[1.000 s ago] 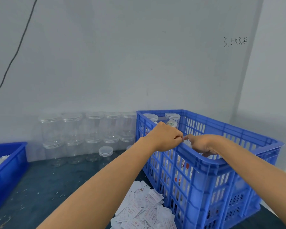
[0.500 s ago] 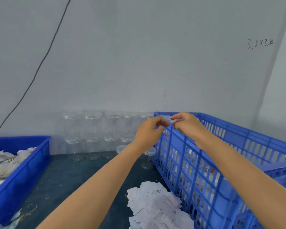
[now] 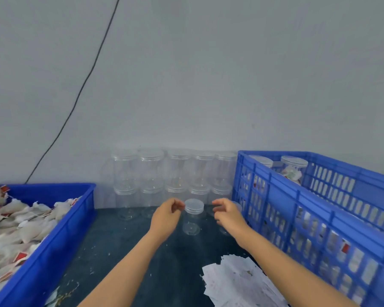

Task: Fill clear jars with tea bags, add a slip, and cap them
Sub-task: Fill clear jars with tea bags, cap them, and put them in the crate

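Presently both our hands are raised above the dark tabletop (image 3: 124, 247), one on either side of a single capped clear jar (image 3: 192, 218) that stands upright on it. Left hand (image 3: 167, 214): fingers curled inward, fingertips at or just beside the jar's lid (image 3: 194, 205); we cannot tell whether they actually touch it. Right hand (image 3: 227, 214): fingers loosely curled, a clear gap between them and the jar, nothing held. The hands are apart, with the jar between them.

Jar: transparent, appears empty, lid seated on top.

Behind it, against the grey wall (image 3: 208, 85): stacked empty jars (image 3: 175, 176), two tiers, all capped. Another clear jar (image 3: 227, 228) stands just beside the crate and is mostly hidden by the right hand.

Left of the work area: solid blue bin (image 3: 53, 238) holding a heap of white tea bags (image 3: 16, 220), some with red tags.

Right: slatted blue crate (image 3: 319, 218). Inside it, filled jars (image 3: 294, 168) with lids on, seen over the rim; further contents show through the slats but are too blurred to describe.

Near edge, between our forearms and the crate: a loose pile of white paper slips (image 3: 237, 282) lying on the tabletop.

A thin black cable (image 3: 84, 85) runs diagonally down the wall towards the bin.
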